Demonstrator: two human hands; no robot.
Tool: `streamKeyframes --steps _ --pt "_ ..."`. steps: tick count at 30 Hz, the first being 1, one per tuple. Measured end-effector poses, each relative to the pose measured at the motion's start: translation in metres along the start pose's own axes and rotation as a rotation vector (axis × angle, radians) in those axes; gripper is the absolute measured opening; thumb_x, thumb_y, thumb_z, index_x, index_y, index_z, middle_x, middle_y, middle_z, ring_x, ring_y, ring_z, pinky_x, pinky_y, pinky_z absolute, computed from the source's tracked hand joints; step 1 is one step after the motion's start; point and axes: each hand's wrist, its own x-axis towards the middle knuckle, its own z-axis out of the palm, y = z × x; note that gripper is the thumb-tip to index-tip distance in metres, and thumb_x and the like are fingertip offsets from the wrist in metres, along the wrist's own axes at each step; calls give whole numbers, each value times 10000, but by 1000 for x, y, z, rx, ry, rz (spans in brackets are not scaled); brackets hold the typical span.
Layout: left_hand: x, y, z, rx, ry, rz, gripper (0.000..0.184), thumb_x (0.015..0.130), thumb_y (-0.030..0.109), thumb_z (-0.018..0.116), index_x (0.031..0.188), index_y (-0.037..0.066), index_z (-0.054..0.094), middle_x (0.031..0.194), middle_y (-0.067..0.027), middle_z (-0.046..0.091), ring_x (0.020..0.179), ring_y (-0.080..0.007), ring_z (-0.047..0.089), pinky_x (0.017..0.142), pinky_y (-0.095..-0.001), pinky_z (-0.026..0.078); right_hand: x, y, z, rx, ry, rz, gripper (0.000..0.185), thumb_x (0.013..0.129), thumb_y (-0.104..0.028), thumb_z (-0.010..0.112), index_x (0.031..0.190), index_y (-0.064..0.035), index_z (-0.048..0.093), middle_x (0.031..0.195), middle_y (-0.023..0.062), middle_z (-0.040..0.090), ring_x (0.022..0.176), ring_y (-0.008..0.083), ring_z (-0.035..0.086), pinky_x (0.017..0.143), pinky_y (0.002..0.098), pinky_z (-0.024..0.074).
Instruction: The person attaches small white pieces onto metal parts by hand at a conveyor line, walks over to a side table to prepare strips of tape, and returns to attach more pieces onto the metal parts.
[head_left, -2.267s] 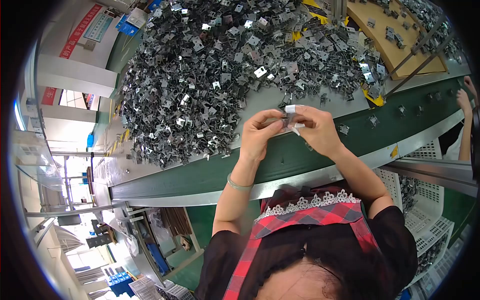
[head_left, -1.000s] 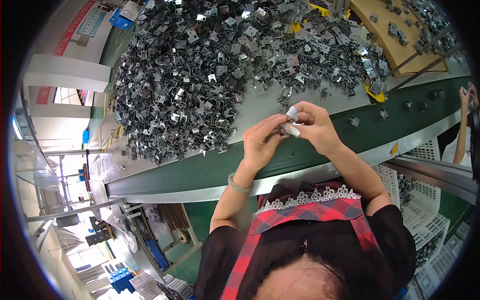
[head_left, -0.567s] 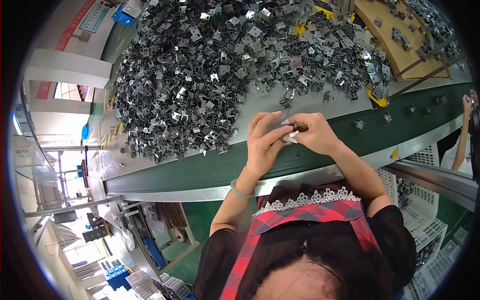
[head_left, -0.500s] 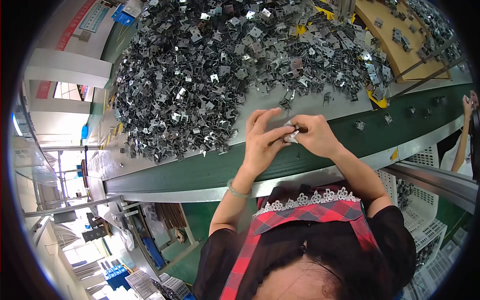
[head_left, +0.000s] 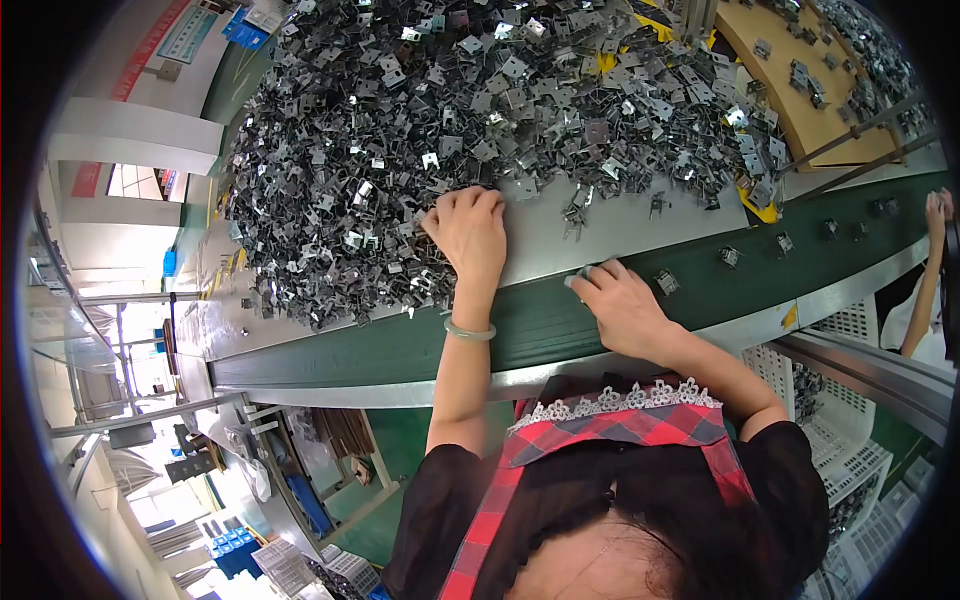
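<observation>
My left hand [head_left: 470, 232], with a pale green bangle [head_left: 470, 330] on its wrist, lies at the right edge of a big heap of small metal brackets [head_left: 350, 170]. Its fingers are curled down over the parts, and what they grip is hidden. Over the green belt [head_left: 545, 310] is my right hand [head_left: 625, 305], fingers bent and a little apart, nothing visible between them. White wrapping covers some of its fingertips. One metal bracket [head_left: 666, 281] stands on the belt just right of those fingers.
More brackets [head_left: 730, 256] sit along the belt to the right. A co-worker's hand [head_left: 938, 208] shows at the far right edge. A tan board [head_left: 790, 90] with metal parts lies at the upper right, beside metal bars [head_left: 850, 135]. White crates [head_left: 845, 430] stand below the belt.
My hands have parted. The left moved up and left to the heap; the right moved slightly right and down. A bracket now shows on the belt beside the right hand.
</observation>
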Motion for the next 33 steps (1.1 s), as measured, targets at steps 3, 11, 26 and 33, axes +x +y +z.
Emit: streamKeyframes --steps 3,11,26,33 --pt "-5 7 -5 -370 92 -149 55 802 86 690 852 99 672 891 -34 665 804 -237 593 743 -361 454 4 2 -4 162 288 -71 543 680 40 627 1211 -14 525 1053 166 582 932 337 583 821 419 501" --pt "-29 57 -55 -1326 -402 -545 82 935 45 561 934 -12 620 790 -13 618 659 -74 569 589 -217 461 30 -7 -12 415 678 -153 499 739 20 715 1201 23 526 963 155 618 799 278 655 713 316 541" --pt "-47 39 -38 -1836 -516 -654 216 835 49 707 1023 2 612 934 -56 626 809 -153 627 699 -267 538 25 0 -30 528 529 -120 204 726 35 686 923 -12 665 908 126 660 729 260 656 638 312 533" --pt "-36 47 -32 -1838 -482 -717 191 851 -26 661 1041 -17 644 1012 -94 675 869 -170 664 783 -295 557 31 10 -31 152 633 -342 277 726 42 673 1001 21 644 963 152 664 798 279 680 720 315 561"
